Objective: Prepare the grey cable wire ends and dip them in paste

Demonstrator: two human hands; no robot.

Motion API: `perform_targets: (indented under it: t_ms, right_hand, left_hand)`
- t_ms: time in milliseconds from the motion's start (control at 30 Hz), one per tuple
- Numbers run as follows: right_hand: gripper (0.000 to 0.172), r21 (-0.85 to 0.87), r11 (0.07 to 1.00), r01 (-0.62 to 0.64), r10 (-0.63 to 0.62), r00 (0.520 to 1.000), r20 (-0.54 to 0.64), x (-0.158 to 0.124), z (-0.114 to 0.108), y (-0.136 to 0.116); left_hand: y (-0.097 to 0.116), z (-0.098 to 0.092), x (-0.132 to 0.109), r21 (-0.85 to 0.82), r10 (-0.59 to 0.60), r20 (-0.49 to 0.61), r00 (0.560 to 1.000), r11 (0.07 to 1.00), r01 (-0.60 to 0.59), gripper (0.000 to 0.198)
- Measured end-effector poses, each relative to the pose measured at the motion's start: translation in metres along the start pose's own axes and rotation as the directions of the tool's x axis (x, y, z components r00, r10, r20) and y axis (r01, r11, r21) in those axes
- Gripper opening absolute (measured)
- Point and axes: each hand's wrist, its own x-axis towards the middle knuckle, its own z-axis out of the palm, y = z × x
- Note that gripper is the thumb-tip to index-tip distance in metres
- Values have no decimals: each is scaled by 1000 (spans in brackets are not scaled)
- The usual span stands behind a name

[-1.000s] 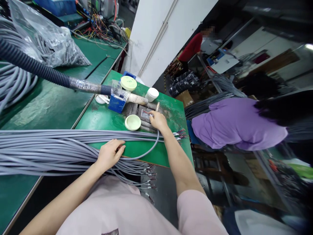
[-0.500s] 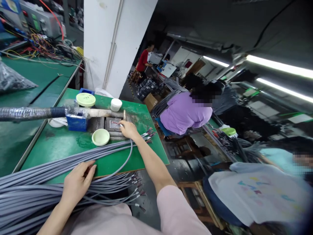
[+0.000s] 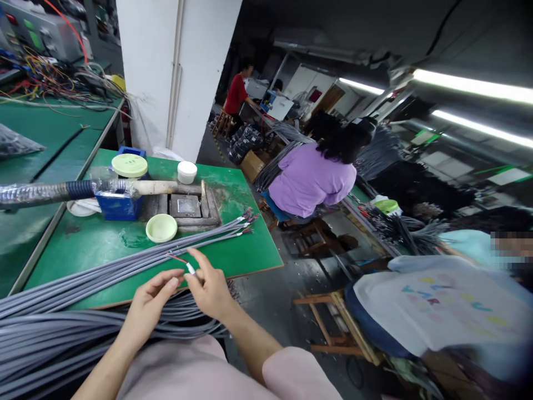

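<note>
A grey cable end with a white sleeve and thin red wires is held between the thumb and fingers of my right hand. Just left of it is my left hand, its thumb and fingers apart, near the wire tips and with nothing visible between them. Grey cables lie in a bundle across the green table, their stripped ends toward the right. Behind them sits a dark metal tray with a square silvery pool. A pale green bowl stands in front of the tray.
A duct hose runs in from the left beside a blue box, a lidded tub and a white jar. More cables hang below the table edge. A person in purple sits beyond, near a wooden stool.
My right hand has drawn the cable end back from the silvery pool toward me. My left hand has moved right and up, beside it. The view has shifted slightly.
</note>
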Motion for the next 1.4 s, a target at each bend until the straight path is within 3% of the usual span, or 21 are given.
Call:
perform_targets:
  t_ms: [133,267,400,467,533,600,733,900,1000,1067,1167,1233,1300,1400]
  right_hand:
    - [58,-143,990,16,-16,1000,3,-9,13,-1]
    - [61,-146,988,60,-56,998,32,-16,15,-1]
    - [64,60,998,10,-17,992,123,-24,5,1]
    - [50,190,981,-27,7,994,106,-24,-4,4]
    - [27,289,956,-60,61,998,5,-19,-12,10]
    - [18,331,941,-75,84,996,-13,-11,-16,13]
    - [14,425,902,-80,47,995,89,6,-11,9]
    - [13,661,730,-175,93,983,158,16,5,0]
    - [17,744,660,-104,106,993,45,14,14,0]
    - [13,726,688,12,82,992,-94,8,19,0]
    - [5,577,784,228,-94,963,-254,-4,22,3]
    - [11,515,795,321,-219,943,-249,-8,20,9]
    - [16,548,775,315,-233,948,-216,-6,16,17]
    - [19,688,711,143,-83,989,-120,7,8,32]
  left_hand:
    - [1,20,-5,-138,-40,47,998,989,46,31]
    - [1,21,-4,-181,-76,28,997,980,80,28]
    - [4,16,-6,-270,-87,-36,996,960,74,33]
    - [5,14,-8,-304,-63,8,998,951,63,31]
    - [6,13,-11,-284,-30,89,996,957,54,27]
    - [7,14,-15,-268,-13,143,990,962,51,28]
    - [9,17,-21,-271,-9,209,978,960,67,31]
    - [9,17,-25,-257,-2,275,961,964,75,32]
    - [8,15,-25,-278,-21,230,973,957,86,34]
    - [7,14,-23,-354,-23,154,988,932,77,34]
    - [8,12,-22,-481,-53,71,996,873,81,34]
    - [8,10,-22,-513,-73,77,994,852,102,33]
    - [9,8,-23,-500,-70,97,993,859,110,31]
    - [11,7,-26,-446,-47,155,987,888,112,28]
